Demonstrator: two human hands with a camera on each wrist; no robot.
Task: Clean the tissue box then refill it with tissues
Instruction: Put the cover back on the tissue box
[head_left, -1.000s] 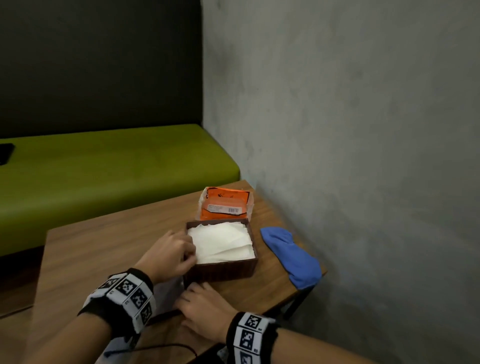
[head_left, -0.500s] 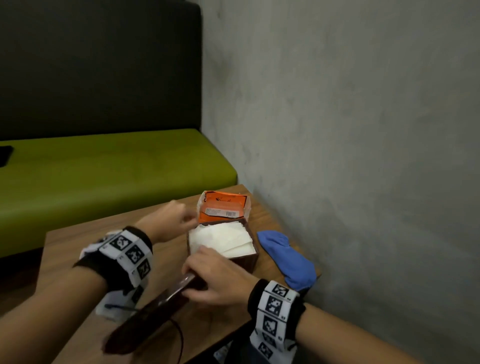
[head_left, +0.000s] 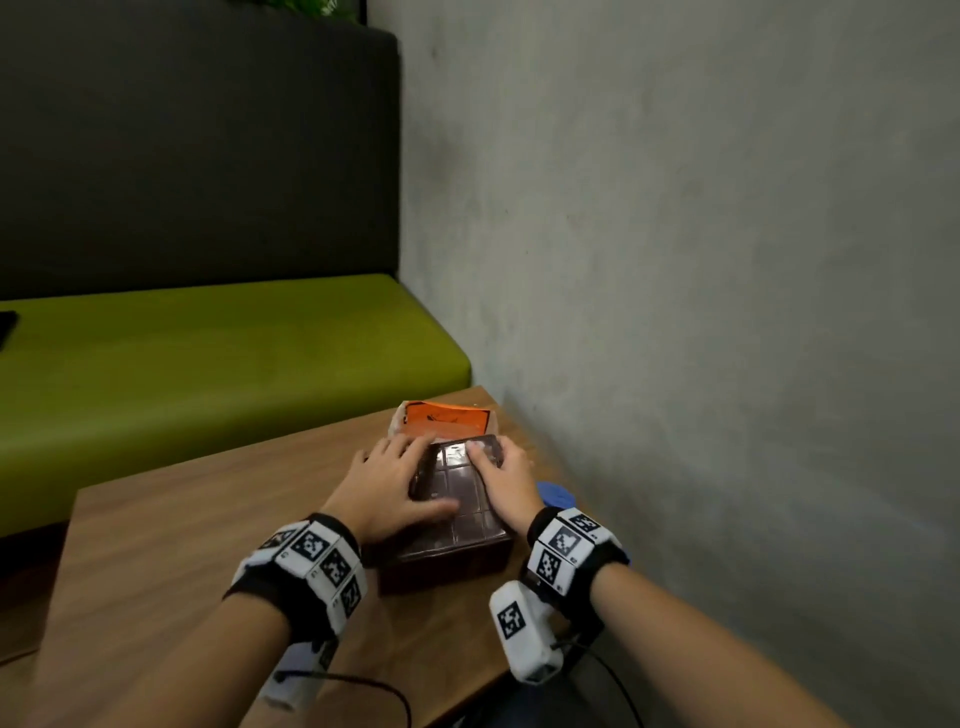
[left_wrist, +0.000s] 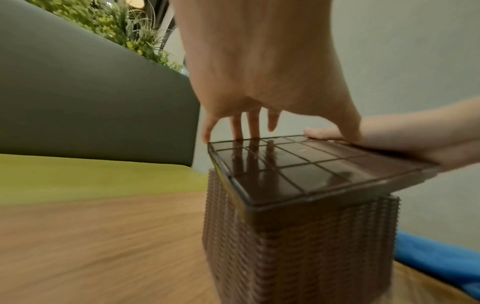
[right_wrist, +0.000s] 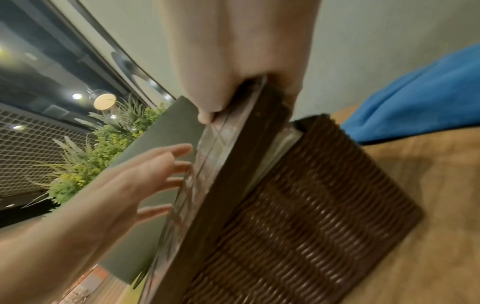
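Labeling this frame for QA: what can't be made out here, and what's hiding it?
- Tissues inside the tissue box: hidden in all views by the lid.
- Whether the lid is fully seated: unclear; motion blur in the right wrist view.
- Blue cloth: mostly hidden by the right hand in the head view.
- Orange tissue pack: print too small; left hand covers its near edge.

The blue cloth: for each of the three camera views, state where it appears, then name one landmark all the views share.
Head: blue cloth at centre right, mostly hidden behind the right hand.
Left wrist: lower right corner, behind the box.
Right wrist: upper right, on the table beyond the box.
Shared landmark: the brown woven tissue box.
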